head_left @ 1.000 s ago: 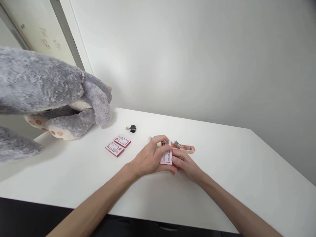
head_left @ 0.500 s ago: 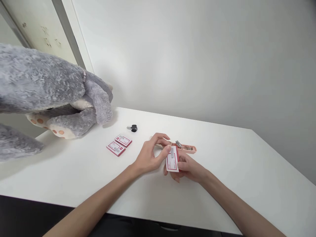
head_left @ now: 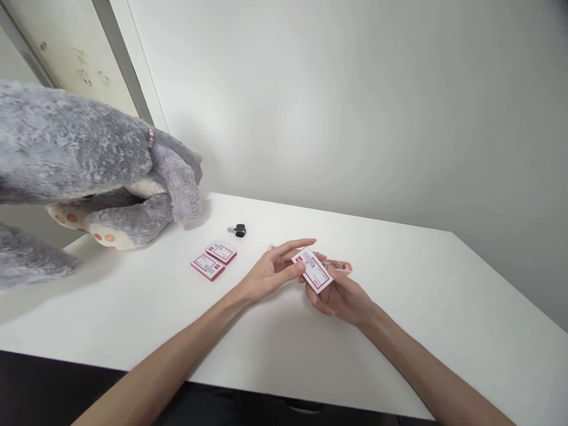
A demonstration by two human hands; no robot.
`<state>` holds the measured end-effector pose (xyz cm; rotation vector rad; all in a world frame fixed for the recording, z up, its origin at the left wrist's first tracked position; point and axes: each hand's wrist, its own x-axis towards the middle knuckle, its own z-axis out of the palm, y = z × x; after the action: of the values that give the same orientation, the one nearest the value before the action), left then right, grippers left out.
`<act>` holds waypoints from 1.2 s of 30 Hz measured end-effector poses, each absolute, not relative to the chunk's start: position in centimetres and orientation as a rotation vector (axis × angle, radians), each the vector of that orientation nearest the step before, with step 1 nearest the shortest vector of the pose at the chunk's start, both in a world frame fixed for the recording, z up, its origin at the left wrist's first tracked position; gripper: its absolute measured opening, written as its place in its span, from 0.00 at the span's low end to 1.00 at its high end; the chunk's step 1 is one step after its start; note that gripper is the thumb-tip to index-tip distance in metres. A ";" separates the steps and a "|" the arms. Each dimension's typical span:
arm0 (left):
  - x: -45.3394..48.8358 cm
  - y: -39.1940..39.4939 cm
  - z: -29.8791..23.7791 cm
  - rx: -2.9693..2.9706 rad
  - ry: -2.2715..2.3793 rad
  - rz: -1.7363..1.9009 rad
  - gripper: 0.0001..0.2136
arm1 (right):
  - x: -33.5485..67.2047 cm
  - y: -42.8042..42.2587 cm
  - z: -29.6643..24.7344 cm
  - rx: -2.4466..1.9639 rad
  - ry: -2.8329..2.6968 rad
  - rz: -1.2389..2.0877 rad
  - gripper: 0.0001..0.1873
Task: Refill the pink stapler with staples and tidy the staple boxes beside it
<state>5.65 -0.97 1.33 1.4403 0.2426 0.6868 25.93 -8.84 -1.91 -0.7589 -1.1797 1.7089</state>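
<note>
Between my two hands, raised above the table, is a small white box of staples with a red border and a grey patch on its face. My left hand grips its left end, thumb on the face and fingers behind. My right hand holds the other end, its fingers curled beneath. Behind the hands lies an opened pink stapler, mostly hidden by them. To the left, two more red-and-white staple boxes rest side by side, with a black staple remover just beyond.
A big grey plush toy fills the left side, part of it over the white table. A pale wall rises behind the table's back edge. Dark space lies below the front edge.
The staple box in my hands has turned from nearly upright to a slant, its top now leaning left. My right hand's fingers have shifted around it. The things on the table stay put.
</note>
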 end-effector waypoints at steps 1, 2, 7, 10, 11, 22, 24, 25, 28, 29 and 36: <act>5.7 -0.9 1.3 1.443 0.265 0.705 0.26 | 25.9 -8.8 -1.9 -0.757 -1.171 1.709 0.28; 5.7 -0.8 1.2 1.437 0.290 0.732 0.26 | 25.8 -8.8 -1.9 -0.755 -1.161 1.701 0.29; 5.7 -0.3 0.9 1.360 0.404 0.835 0.26 | 25.7 -8.7 -2.1 -0.784 -1.169 1.631 0.25; 5.7 -0.2 0.8 1.355 0.449 0.845 0.26 | 25.8 -8.7 -2.1 -0.807 -1.181 1.645 0.23; 5.7 -0.2 0.7 1.355 0.456 0.846 0.26 | 25.8 -8.7 -2.0 -0.812 -1.181 1.643 0.23; 5.8 -0.2 0.8 1.332 0.473 0.856 0.24 | 25.5 -8.8 -1.6 -0.800 -1.203 1.615 0.20; 5.8 -0.2 0.8 1.339 0.471 0.853 0.23 | 25.5 -8.9 -1.6 -0.799 -1.196 1.603 0.19; 5.8 -0.2 0.8 1.346 0.468 0.851 0.23 | 25.5 -8.9 -1.7 -0.800 -1.194 1.595 0.20; 5.8 -0.2 0.9 1.366 0.456 0.849 0.23 | 25.5 -8.9 -1.8 -0.794 -1.192 1.579 0.19; 5.8 -0.2 0.9 1.372 0.449 0.847 0.23 | 25.5 -8.9 -1.9 -0.786 -1.195 1.581 0.19; 5.9 -0.5 1.1 1.428 0.431 0.795 0.22 | 25.6 -8.8 -2.3 -0.757 -1.212 1.601 0.14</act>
<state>5.90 -0.51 1.13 1.4278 0.4309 0.7949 25.55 -8.78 -2.29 -0.7572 -1.2119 1.6009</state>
